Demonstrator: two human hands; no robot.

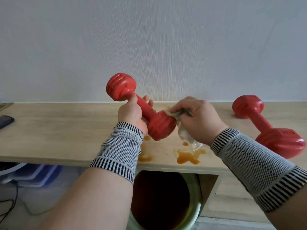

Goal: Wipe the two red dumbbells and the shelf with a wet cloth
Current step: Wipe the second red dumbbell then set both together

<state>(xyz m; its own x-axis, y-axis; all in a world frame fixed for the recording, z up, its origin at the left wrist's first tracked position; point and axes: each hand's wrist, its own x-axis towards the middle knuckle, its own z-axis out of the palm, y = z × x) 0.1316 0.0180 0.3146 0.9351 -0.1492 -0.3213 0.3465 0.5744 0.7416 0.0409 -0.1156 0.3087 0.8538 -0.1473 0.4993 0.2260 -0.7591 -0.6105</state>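
My left hand (132,113) grips the handle of a red dumbbell (121,87) and holds it tilted above the wooden shelf (58,135). My right hand (201,118) grips a crumpled pale cloth (184,135) and presses it against the dumbbell's near end. A second red dumbbell (265,125) lies on the shelf at the right, untouched. Orange-brown spills (187,156) stain the shelf below my hands.
A dark phone (5,121) lies at the shelf's left end. Below the shelf stands a green-rimmed bucket (196,196) with dark liquid, and clear plastic boxes (33,178) with a cable sit at the lower left. A white wall rises behind.
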